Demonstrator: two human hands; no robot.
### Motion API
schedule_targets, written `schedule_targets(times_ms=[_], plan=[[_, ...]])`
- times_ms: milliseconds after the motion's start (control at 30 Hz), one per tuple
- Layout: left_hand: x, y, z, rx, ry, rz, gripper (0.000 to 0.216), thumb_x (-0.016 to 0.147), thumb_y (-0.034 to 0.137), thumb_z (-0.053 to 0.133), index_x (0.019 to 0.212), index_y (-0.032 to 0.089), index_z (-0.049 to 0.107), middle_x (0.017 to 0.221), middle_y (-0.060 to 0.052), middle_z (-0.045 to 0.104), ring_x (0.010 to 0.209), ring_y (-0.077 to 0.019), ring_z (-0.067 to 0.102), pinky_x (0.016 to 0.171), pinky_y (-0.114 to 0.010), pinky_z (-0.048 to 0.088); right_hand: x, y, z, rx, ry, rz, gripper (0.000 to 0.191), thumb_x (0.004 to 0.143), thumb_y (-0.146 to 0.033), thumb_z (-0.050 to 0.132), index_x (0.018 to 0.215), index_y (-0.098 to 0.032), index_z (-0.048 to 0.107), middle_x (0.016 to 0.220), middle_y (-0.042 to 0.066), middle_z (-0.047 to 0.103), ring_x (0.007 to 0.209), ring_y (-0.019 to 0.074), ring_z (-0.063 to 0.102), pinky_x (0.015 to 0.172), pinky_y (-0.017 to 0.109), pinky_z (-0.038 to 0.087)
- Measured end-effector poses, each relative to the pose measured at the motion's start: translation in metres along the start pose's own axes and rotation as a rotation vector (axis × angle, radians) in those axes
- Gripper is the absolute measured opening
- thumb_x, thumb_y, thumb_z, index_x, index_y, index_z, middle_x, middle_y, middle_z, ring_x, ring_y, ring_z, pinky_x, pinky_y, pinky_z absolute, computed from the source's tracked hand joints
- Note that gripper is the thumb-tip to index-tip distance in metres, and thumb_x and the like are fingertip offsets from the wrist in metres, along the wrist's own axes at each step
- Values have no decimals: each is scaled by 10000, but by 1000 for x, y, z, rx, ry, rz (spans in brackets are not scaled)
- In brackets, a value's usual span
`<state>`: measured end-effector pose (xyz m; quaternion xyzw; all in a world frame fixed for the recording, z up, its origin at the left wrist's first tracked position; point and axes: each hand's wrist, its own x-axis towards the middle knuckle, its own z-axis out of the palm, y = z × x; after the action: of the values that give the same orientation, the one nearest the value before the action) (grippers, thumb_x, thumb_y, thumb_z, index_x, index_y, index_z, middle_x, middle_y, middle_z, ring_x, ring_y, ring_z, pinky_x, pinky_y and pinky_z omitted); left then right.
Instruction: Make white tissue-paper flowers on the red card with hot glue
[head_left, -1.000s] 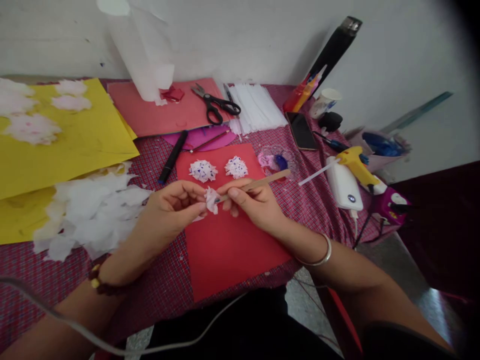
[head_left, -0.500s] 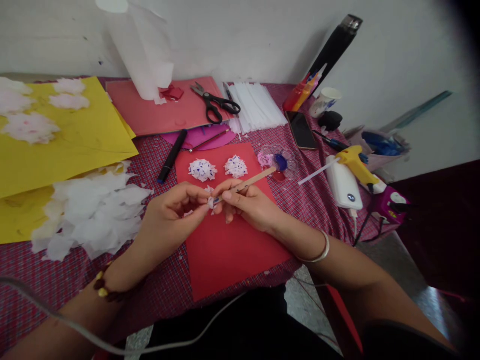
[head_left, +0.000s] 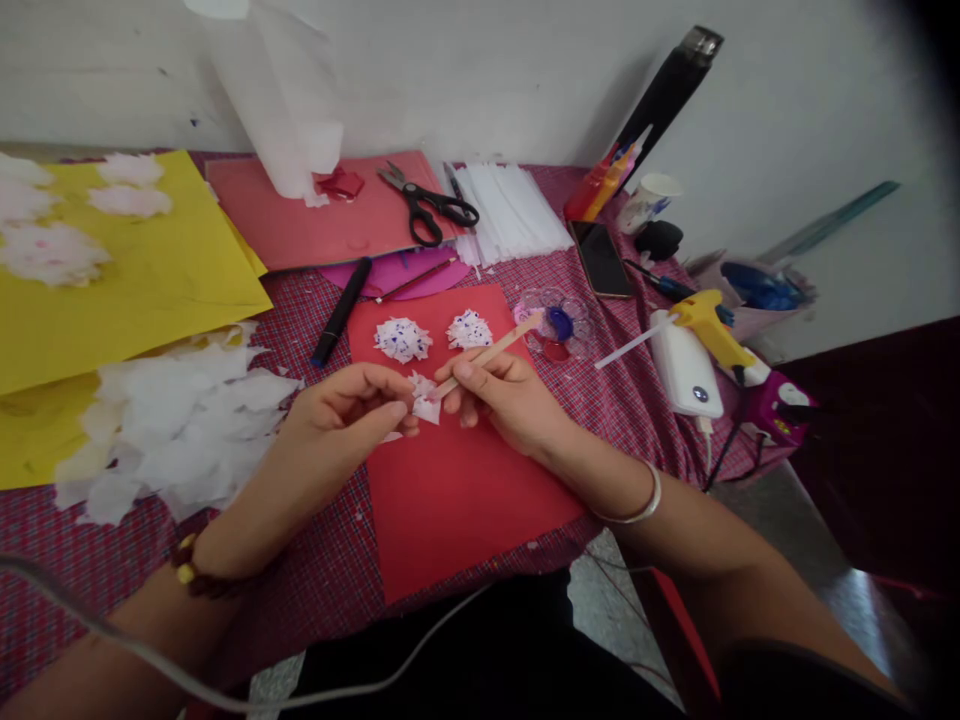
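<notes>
My right hand (head_left: pixel 499 390) grips a flat wooden craft stick (head_left: pixel 499 345), which slants down to the left. The stick's lower tip touches a small crumpled piece of white tissue paper (head_left: pixel 427 408). At that paper's left edge, my left hand (head_left: pixel 367 405) has its thumb and fingers curled in a pinch; the exact contact is partly hidden. Both hands are over a red paper sheet (head_left: pixel 472 500). Behind them on the sheet sit two ruffled white paper tufts with blue specks, a left tuft (head_left: pixel 403 340) and a right tuft (head_left: pixel 470 329).
Loose white paper pieces (head_left: pixel 195 420) are heaped at left by yellow sheets (head_left: pixel 210 260). A black marker (head_left: pixel 341 312), scissors (head_left: pixel 427 205) and white sticks (head_left: pixel 510 215) lie behind. At right are a paint palette (head_left: pixel 577 315), phone (head_left: pixel 600 258), glue gun (head_left: pixel 712 325) and power bank (head_left: pixel 686 365).
The white paper, bunched around the stick's tip before, now looks more spread out. My left fingers have shifted slightly left, and the stick's upper end has moved a little left and away.
</notes>
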<state>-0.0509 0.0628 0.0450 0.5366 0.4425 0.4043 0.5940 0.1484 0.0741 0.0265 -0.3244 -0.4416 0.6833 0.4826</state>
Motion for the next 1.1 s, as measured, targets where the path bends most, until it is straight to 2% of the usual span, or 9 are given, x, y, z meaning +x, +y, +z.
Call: schedule_targets(times_ms=[133, 267, 367, 433, 533, 600, 767, 900, 1100], plan=[[-3, 2, 5, 265, -7, 203, 116, 803, 185, 707, 908, 233, 700, 841, -8, 739, 742, -144, 699, 652, -247, 546, -1, 3, 1, 38, -15, 36, 250, 857, -409, 737, 922, -171, 698, 656, -35, 704, 472, 51, 567, 438, 165, 424], [-3, 1, 5, 558, 58, 411, 158, 818, 156, 664, 922, 264, 715, 830, 6, 707, 729, -150, 674, 655, -271, 534, -1, 4, 1, 86, -50, 70, 248, 856, -399, 736, 918, -166, 679, 668, -31, 711, 470, 50, 570, 439, 164, 444], [-3, 1, 3, 601, 99, 481, 131, 832, 140, 644, 886, 245, 702, 789, 15, 696, 695, -134, 645, 647, -263, 516, -1, 3, 1, 92, -70, 93, 266, 853, -413, 737, 912, -161, 673, 673, -28, 712, 479, 50, 572, 456, 165, 459], [-2, 1, 2, 532, 88, 417, 85, 858, 168, 644, 881, 232, 696, 790, 13, 704, 688, -125, 639, 634, -253, 501, -1, 3, 1, 81, -86, 105, 273, 849, -421, 739, 905, -163, 670, 674, -28, 709, 490, 53, 572, 459, 166, 456], [-2, 1, 2, 338, 34, 208, 42, 865, 235, 672, 899, 224, 694, 788, 4, 716, 679, -129, 642, 622, -255, 501, -1, 3, 1, 71, -102, 111, 268, 850, -422, 741, 907, -170, 670, 679, -29, 709, 482, 56, 568, 460, 172, 453], [-1, 3, 3, 245, 28, 125, 51, 842, 252, 693, 885, 223, 690, 769, -1, 714, 672, -139, 641, 624, -263, 509, -1, 3, 1, 64, -101, 112, 268, 843, -421, 753, 912, -173, 678, 690, -27, 719, 473, 55, 569, 460, 173, 457], [-1, 5, 4, 200, 14, 106, 48, 826, 241, 690, 874, 241, 697, 745, -1, 707, 663, -143, 639, 614, -258, 517, -1, 2, 3, 10, -73, 84, 319, 819, -476, 768, 864, -168, 696, 673, -21, 724, 475, 54, 567, 453, 165, 450], [0, 3, 1, 198, -35, 89, 87, 887, 231, 625, 920, 247, 704, 709, 4, 692, 636, -136, 637, 609, -255, 533, -2, 1, 3, -55, -41, 68, 363, 829, -515, 744, 832, -153, 716, 604, -26, 682, 471, 50, 550, 468, 165, 447], [1, 2, 0, -72, -114, -2, 161, 930, 212, 554, 957, 200, 712, 754, 3, 693, 622, -109, 653, 607, -235, 549, -3, 4, 0, -61, -53, 102, 379, 869, -528, 698, 846, -150, 708, 598, -20, 658, 490, 56, 553, 471, 170, 442]])
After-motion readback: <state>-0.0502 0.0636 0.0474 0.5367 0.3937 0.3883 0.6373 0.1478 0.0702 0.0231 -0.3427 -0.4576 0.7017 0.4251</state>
